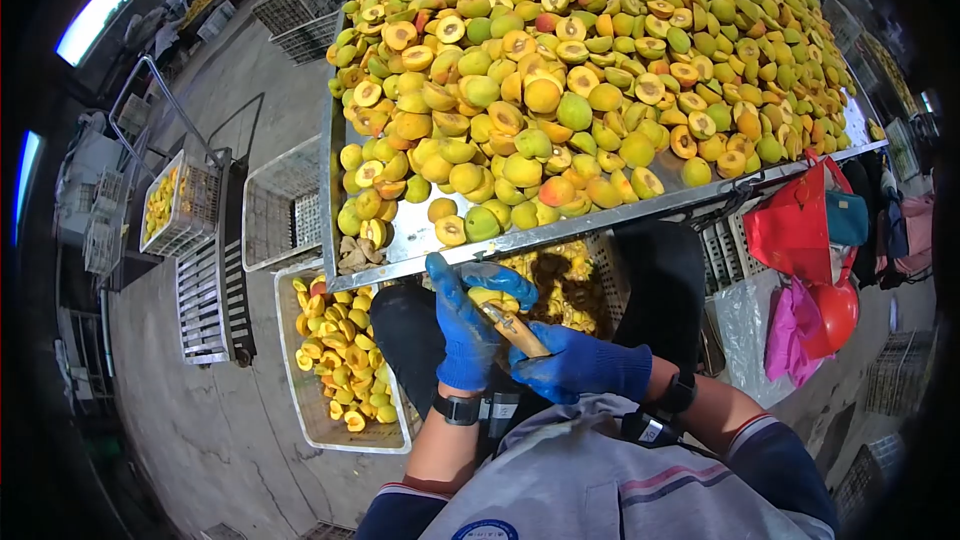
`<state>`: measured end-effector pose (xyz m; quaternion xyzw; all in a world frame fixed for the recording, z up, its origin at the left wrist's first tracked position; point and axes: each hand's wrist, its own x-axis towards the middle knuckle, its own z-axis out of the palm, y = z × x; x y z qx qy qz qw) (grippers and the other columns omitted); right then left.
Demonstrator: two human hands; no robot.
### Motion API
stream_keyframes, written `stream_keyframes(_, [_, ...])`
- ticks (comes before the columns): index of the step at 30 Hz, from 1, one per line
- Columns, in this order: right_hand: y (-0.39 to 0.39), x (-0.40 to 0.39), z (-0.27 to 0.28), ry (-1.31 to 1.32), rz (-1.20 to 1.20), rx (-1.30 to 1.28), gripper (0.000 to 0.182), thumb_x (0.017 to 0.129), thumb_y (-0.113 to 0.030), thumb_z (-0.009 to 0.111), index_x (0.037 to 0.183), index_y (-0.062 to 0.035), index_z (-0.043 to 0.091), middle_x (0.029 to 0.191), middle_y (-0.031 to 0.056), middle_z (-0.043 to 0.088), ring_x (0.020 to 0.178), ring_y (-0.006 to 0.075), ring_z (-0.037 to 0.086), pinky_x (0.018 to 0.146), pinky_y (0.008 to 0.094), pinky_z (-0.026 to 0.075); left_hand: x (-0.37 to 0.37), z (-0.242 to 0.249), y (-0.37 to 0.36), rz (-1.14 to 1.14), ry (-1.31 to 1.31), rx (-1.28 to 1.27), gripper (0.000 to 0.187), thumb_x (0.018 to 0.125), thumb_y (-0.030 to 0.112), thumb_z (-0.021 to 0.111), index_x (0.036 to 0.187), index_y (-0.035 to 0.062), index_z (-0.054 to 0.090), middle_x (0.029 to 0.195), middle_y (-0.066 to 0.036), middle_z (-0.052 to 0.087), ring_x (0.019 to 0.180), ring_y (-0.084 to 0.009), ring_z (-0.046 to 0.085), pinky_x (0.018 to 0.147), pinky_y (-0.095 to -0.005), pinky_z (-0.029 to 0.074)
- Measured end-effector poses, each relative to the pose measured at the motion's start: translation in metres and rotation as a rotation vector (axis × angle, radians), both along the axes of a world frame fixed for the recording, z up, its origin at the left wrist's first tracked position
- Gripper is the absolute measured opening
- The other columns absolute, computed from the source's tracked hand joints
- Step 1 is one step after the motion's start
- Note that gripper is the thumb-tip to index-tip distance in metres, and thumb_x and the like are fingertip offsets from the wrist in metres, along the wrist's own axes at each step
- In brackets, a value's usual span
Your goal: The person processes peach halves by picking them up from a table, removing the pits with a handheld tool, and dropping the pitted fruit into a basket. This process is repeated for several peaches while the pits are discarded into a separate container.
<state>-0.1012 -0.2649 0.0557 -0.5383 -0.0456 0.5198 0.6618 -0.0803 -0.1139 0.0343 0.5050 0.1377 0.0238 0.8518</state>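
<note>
1. Far left, a basket of yellow fruit sits on the cart, well apart from the hands.
2. Next, low beside the person's left knee, here's a crate loaded with cut pieces, some showing bare yellow hollows.
3. Above the knees comes the table, its steel edge just ahead of the hands and its top heaped with a fruit pile, many pieces halved, stones showing.
4. Now the left hand, blue-gloved: thumb standing up and apart, the other fingers curled round a piece of yellow fruit. That piece is in the palm, over the lap, just below the table's edge. Good work here, I'd judge, means a snug cradle, no squeezing, since ripe flesh would bruise, and that thumb well out of the tool's line.
5. Right against it, the wooden-handled tool, angled up toward the fruit; whether its tip touches the flesh, I can't tell.
6. And the right hand, gloved too, fingers clamped on the handle. Short, controlled wrist turns look wisest; a hard push could slip through into the left palm.
7. Far right, a red bag hangs by the table's edge, well clear of the tool.
</note>
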Motion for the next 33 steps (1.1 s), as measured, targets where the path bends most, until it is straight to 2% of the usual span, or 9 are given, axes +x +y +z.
stream_keyframes(8, [0.000,0.000,-0.010,-0.078,0.043,-0.002,0.016,0.091,-0.021,0.058,0.096,-0.0060,0.057,0.065,-0.0013,0.052,0.052,0.0084,0.051,0.047,0.0238,0.041,0.003,0.003,-0.005,-0.012,0.127,-0.175,0.068,0.095,0.063,0.036,0.070,0.0035,0.058,0.062,-0.011,0.058,0.054,-0.0250,0.056,0.053,-0.0335,0.049])
stream_keyframes(17, [-0.009,-0.006,-0.017,0.250,-0.096,0.168,0.017,0.090,-0.024,0.064,0.096,-0.0100,0.057,0.067,-0.0039,0.050,0.052,0.0050,0.047,0.044,0.0199,0.037,0.016,-0.036,0.002,-0.037,0.226,-0.572,0.064,0.092,0.064,0.043,0.085,0.0034,0.062,0.076,-0.011,0.065,0.066,-0.0267,0.063,0.060,-0.0372,0.054])
stream_keyframes(20, [-0.016,-0.011,-0.009,0.227,-0.007,0.336,0.019,0.089,-0.025,0.066,0.098,-0.0116,0.057,0.071,-0.0050,0.050,0.053,0.0037,0.047,0.045,0.0188,0.037,0.014,-0.025,0.025,0.227,0.289,-0.479,0.058,0.093,0.060,0.047,0.090,0.0034,0.062,0.082,-0.010,0.064,0.073,-0.0253,0.063,0.067,-0.0351,0.055])
stream_keyframes(22, [-0.025,-0.012,-0.007,0.350,-0.177,0.352,0.018,0.089,-0.025,0.065,0.099,-0.0136,0.056,0.072,-0.0057,0.051,0.053,0.0034,0.047,0.045,0.0181,0.037,0.005,-0.033,0.071,0.339,-0.082,-0.018,0.045,0.094,0.050,0.053,0.093,0.0065,0.064,0.090,-0.011,0.066,0.083,-0.0208,0.062,0.074,-0.0326,0.054])
stream_keyframes(24, [-0.037,-0.009,-0.039,0.272,-0.166,0.298,0.017,0.089,-0.025,0.066,0.099,-0.0152,0.056,0.070,-0.0065,0.049,0.052,0.0035,0.046,0.045,0.0178,0.037,-0.010,-0.023,0.149,0.145,-0.173,-0.213,0.035,0.095,0.035,0.058,0.104,0.0009,0.063,0.099,-0.012,0.065,0.093,-0.0185,0.060,0.084,-0.0321,0.050])
stream_keyframes(26, [-0.040,-0.008,-0.051,0.390,-0.242,0.251,0.015,0.090,-0.022,0.063,0.090,-0.0116,0.052,0.062,-0.0053,0.045,0.048,0.0040,0.043,0.041,0.0183,0.032,-0.006,-0.052,0.217,0.621,0.049,0.881,0.035,0.093,0.021,0.060,0.117,-0.0048,0.059,0.109,-0.014,0.064,0.100,-0.0193,0.059,0.089,-0.0328,0.047])
stream_keyframes(29, [-0.038,-0.002,-0.052,0.384,-0.338,0.131,0.013,0.091,-0.022,0.062,0.092,-0.0122,0.053,0.064,-0.0055,0.045,0.048,0.0038,0.043,0.042,0.0184,0.032,0.003,-0.030,0.199,0.638,-0.039,1.135,0.040,0.091,0.020,0.065,0.122,-0.0043,0.058,0.108,-0.014,0.064,0.097,-0.0192,0.060,0.086,-0.0293,0.048])
stream_keyframes(31, [-0.036,0.001,-0.054,0.391,-0.361,0.091,0.014,0.092,-0.024,0.062,0.095,-0.0120,0.055,0.068,-0.0044,0.048,0.050,0.0040,0.045,0.043,0.0187,0.035,0.022,-0.013,0.147,0.333,0.031,1.087,0.039,0.089,0.020,0.066,0.122,-0.0002,0.059,0.119,-0.015,0.060,0.108,-0.0193,0.056,0.090,-0.0328,0.046])
stream_keyframes(33, [-0.033,0.002,-0.068,0.344,-0.420,0.053,0.015,0.091,-0.025,0.063,0.096,-0.0122,0.055,0.069,-0.0040,0.049,0.051,0.0045,0.046,0.044,0.0190,0.036,0.038,-0.035,0.111,0.064,-0.588,1.864,0.040,0.087,0.021,0.068,0.119,-0.0007,0.059,0.109,-0.015,0.063,0.101,-0.0245,0.060,0.089,-0.0349,0.047])
